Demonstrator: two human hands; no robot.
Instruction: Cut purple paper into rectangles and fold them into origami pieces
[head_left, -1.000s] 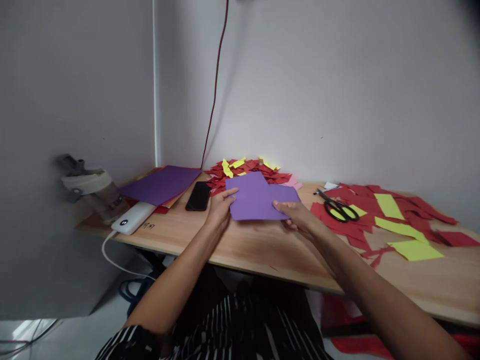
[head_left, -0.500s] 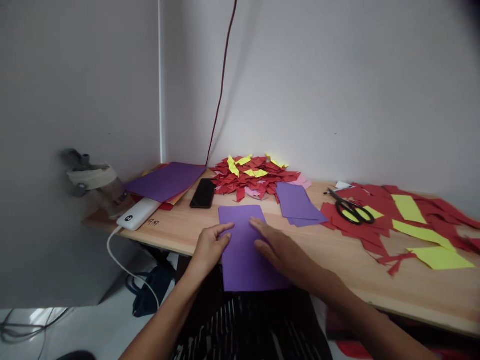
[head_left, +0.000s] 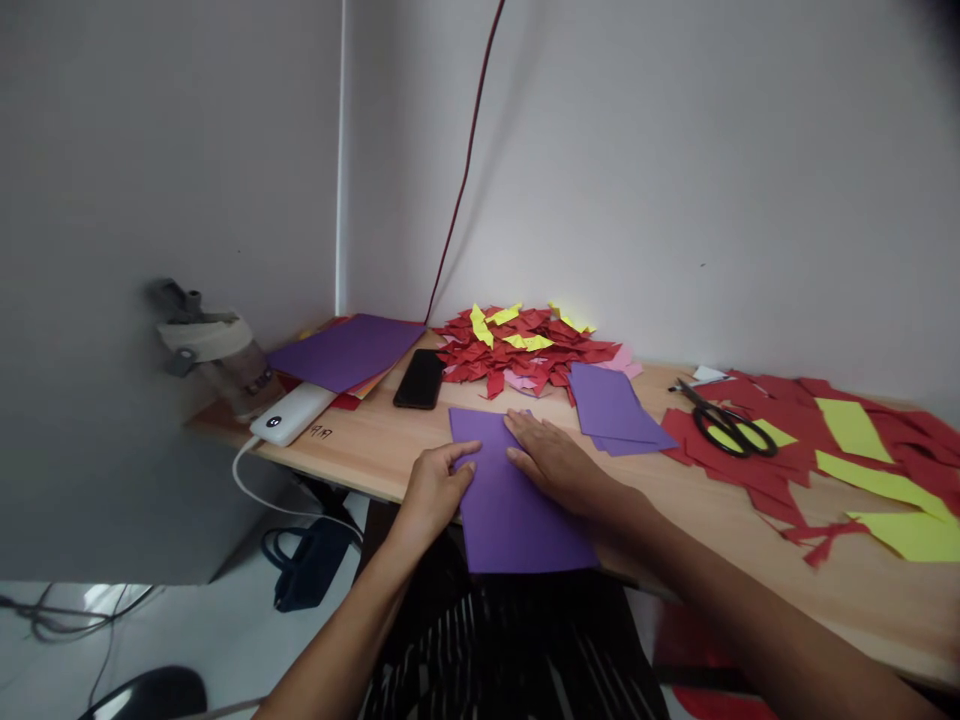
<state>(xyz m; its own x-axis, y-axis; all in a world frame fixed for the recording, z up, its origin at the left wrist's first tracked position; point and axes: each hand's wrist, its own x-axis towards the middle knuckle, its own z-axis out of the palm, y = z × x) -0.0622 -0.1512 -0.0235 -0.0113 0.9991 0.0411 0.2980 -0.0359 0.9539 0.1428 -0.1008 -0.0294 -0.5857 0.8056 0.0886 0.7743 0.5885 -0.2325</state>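
A sheet of purple paper (head_left: 502,520) lies in front of me, its near end hanging past the table's front edge. My left hand (head_left: 439,485) holds the sheet's left edge, thumb and forefinger on top; the other fingers are mostly hidden. Across the right side of the same sheet my right hand (head_left: 555,460) rests flat, fingers stretched toward the far edge and thumb slightly apart. Other purple pieces (head_left: 615,405) overlap just beyond it to the right.
Behind lies a heap of folded red and yellow paper (head_left: 517,350). Black-handled scissors (head_left: 731,425) rest on red strips (head_left: 772,485) at right. Leftward are a phone (head_left: 420,380), a white power bank (head_left: 292,412) with cable, purple sheets (head_left: 349,350) and a bottle (head_left: 225,360).
The view has shifted a little, so the table's things appear further right. My right hand has flattened more onto the purple paper and its fingers reach closer to the far edge.
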